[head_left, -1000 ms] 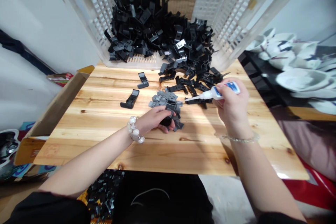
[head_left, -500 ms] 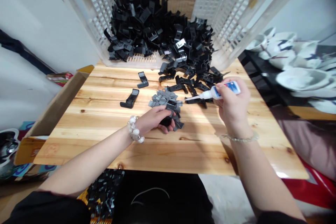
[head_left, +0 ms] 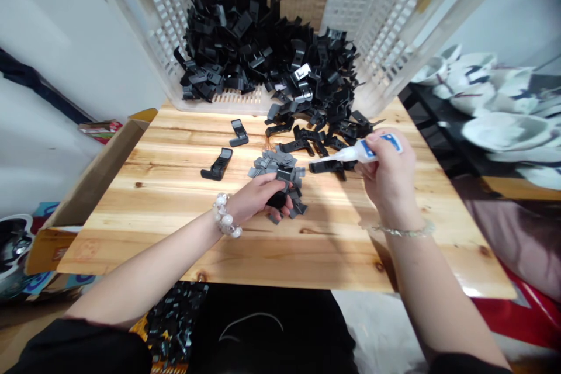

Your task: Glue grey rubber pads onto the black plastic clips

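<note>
My left hand (head_left: 266, 194) is closed around a black plastic clip (head_left: 277, 200), low over a heap of small grey flat pieces (head_left: 274, 161). My fingers cover part of that clip. In my right hand (head_left: 391, 172) is a white glue bottle (head_left: 366, 151) with a blue label, held tilted so its long thin nozzle points left. The nozzle tip is above a black clip (head_left: 326, 167) lying on the table; whether they touch I cannot tell. Two separate black clips, one nearer (head_left: 218, 165) and one farther (head_left: 239, 132), lie left of the grey heap.
A white plastic basket (head_left: 263, 99) on its side holds a large pile of black clips (head_left: 245, 41), which spills onto the wooden table (head_left: 144, 210). An open cardboard box (head_left: 100, 175) stands at left. White bowls (head_left: 504, 131) sit on a dark shelf at right.
The glue bottle has tipped a little, its nozzle tip sinking slightly toward the table. My left hand has stayed nearly still with its clip.
</note>
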Available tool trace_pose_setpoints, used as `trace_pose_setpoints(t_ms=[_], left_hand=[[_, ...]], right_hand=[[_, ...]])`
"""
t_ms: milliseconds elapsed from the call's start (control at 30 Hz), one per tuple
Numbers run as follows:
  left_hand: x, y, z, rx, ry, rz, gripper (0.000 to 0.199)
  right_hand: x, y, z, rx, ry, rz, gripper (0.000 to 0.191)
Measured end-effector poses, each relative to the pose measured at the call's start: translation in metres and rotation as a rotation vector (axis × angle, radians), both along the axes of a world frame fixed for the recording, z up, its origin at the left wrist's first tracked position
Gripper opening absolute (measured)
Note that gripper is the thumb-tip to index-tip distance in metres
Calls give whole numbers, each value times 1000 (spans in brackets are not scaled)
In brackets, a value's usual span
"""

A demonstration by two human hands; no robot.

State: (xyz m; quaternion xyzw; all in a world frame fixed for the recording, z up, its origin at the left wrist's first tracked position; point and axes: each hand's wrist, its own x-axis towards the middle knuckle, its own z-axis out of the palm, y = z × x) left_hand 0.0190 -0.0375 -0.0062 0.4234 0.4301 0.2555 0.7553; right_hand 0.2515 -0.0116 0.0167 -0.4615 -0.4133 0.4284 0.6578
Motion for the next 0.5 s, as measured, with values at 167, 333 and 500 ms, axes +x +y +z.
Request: trace_pose_setpoints(t_ms=[167,333,500], left_hand=[[1,0,1,37,-15,63,16],[2,0,1,113,-39,132,18],[2,-1,-1,143,-48,124,18]], right_hand=[[2,1,0,-104,151,214,30],[0,-4,-1,-233,167,447,33],[-19,-15,-5,-312,124,631,39]])
